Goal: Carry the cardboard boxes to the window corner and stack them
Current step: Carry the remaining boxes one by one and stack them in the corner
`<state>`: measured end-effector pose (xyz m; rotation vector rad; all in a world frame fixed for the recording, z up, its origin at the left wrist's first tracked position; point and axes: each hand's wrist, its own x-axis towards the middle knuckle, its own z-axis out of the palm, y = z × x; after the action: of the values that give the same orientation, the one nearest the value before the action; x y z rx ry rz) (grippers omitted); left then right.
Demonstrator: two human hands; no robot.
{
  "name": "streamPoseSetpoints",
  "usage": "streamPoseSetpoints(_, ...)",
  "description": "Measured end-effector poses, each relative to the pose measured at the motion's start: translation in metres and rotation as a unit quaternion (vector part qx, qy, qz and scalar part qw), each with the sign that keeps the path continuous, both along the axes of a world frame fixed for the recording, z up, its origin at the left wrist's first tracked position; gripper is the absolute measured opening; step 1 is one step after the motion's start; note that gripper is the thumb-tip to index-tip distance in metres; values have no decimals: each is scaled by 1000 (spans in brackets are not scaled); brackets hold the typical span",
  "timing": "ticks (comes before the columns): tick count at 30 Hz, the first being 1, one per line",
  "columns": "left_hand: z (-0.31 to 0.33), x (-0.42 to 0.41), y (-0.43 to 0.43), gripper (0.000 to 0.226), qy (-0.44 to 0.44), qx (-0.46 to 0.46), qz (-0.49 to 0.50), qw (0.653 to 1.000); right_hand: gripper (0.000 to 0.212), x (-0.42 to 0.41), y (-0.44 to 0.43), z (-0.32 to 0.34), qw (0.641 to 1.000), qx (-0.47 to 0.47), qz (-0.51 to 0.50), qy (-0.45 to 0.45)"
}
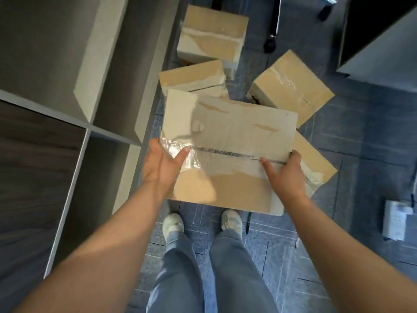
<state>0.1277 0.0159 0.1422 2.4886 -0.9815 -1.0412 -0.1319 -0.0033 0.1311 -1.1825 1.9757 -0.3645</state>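
I hold a large taped cardboard box (228, 141) flat in front of me, above my feet. My left hand (161, 163) grips its left side, thumb on the clear tape. My right hand (285, 175) grips its right side, thumb on top near the centre seam. Other cardboard boxes lie on the floor beyond: one at the far top (213, 33), one just behind the held box (191, 76), one tilted at the right (291, 86), and one partly hidden under the held box's right edge (313, 163).
An open grey shelving unit (90, 86) fills the left side. A dark cabinet (379, 41) stands at the top right, with a chair base (274, 32) beside it. A small white box (394, 220) and a pen (248, 222) lie on the blue carpet tiles.
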Motion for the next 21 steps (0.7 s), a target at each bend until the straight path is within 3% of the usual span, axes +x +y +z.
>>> streamPoseSetpoints(12,162,-87,-60,62,30,-62,-83,994,79,-94,-8,180,990,-65,-122,4)
streamPoseSetpoints(17,203,-108,-88,70,-1,-76,-162,984,79,-99,14,221,973,-87,-212,8)
streamPoseSetpoints(21,230,-117,-103,67,22,-98,-256,961,72,-90,40,245,951,-95,-293,24)
